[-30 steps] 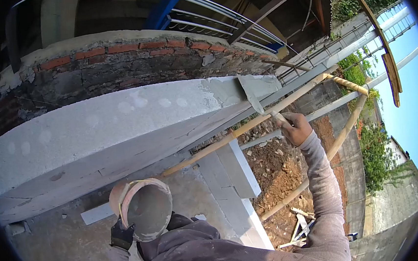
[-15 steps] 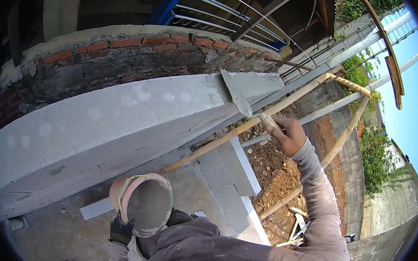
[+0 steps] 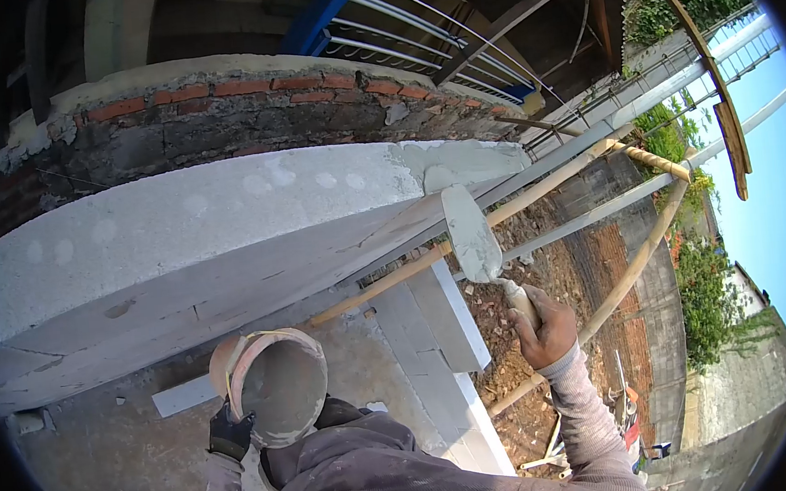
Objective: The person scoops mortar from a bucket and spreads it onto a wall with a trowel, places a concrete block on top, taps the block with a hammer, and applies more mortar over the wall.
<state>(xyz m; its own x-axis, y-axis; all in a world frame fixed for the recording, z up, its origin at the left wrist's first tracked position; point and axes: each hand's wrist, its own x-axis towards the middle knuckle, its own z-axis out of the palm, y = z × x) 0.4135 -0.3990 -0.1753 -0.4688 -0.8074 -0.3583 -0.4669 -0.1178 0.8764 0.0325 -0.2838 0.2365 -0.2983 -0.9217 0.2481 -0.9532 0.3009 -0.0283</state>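
Observation:
My bare right hand (image 3: 548, 327) is closed round the handle of a trowel (image 3: 472, 236). Grey mortar coats the trowel's blade, which hangs in the air just off the side of the block wall (image 3: 196, 204). On the wall's top, at its far right end, lies a patch of wet mortar (image 3: 465, 163). In a dark glove, my left hand (image 3: 230, 431) grips the rim of a bucket (image 3: 228, 358) held against my body. Grey mortar (image 3: 284, 388) fills part of the bucket, which is tilted toward me.
An older brick wall (image 3: 216, 102) runs behind the block wall. Bamboo poles (image 3: 639, 258) and a metal beam (image 3: 585, 221) cross on the right. Pale blocks (image 3: 432, 335) form a lower wall beside rubble (image 3: 510, 329). A loose white block (image 3: 183, 394) lies on the floor.
My right hand has drawn the trowel down and back from the wall top, turning its blade face toward me. The bucket in my left hand has stayed nearly still.

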